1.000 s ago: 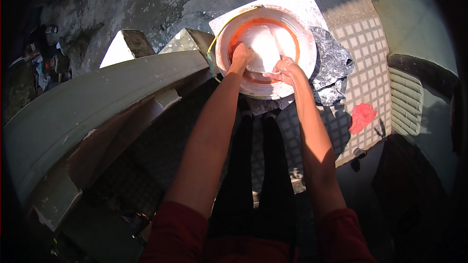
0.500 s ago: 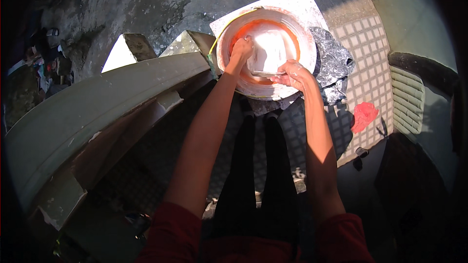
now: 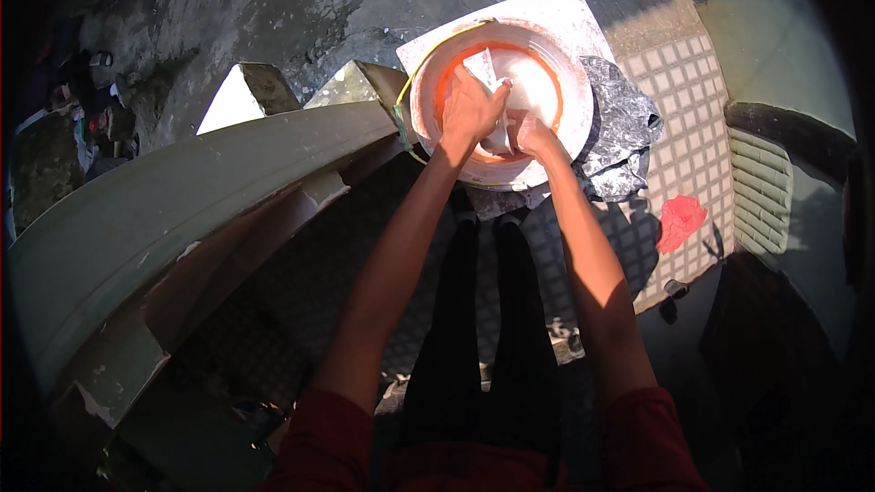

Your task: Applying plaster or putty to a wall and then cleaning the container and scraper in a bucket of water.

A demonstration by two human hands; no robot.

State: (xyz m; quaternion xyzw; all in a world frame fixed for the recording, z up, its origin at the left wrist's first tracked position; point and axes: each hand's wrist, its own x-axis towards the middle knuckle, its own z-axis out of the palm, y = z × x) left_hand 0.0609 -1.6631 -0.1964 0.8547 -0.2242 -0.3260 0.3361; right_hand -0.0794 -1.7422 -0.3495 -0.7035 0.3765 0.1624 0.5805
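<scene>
A round bucket (image 3: pixel 571 118) with a whitish rim and orange inner wall holds bright white material (image 3: pixel 533 82). Inside its mouth, a pale straight-edged piece (image 3: pixel 480 66) stands tilted; its exact kind is unclear. My left hand (image 3: pixel 474 111) is closed round the left side of this pale piece, thumb toward the right. At the piece's lower right, my right hand (image 3: pixel 533 135) is closed against it, with its fingertips partly hidden inside the bucket. A yellow handle (image 3: pixel 421 56) curves along the bucket's left rim.
Under the bucket lies a white-smeared board (image 3: pixel 570 14). A crumpled dark plastic sheet (image 3: pixel 622 123) sits to its right, and a red crumpled bag (image 3: pixel 681 223) lies on patterned tiles (image 3: pixel 670 82). A greenish curved ledge (image 3: pixel 219 159) runs along the left.
The pale piece has gone from lying flatter to standing tilted. My left hand has moved over it, and my right hand has shifted left and deeper into the bucket.
</scene>
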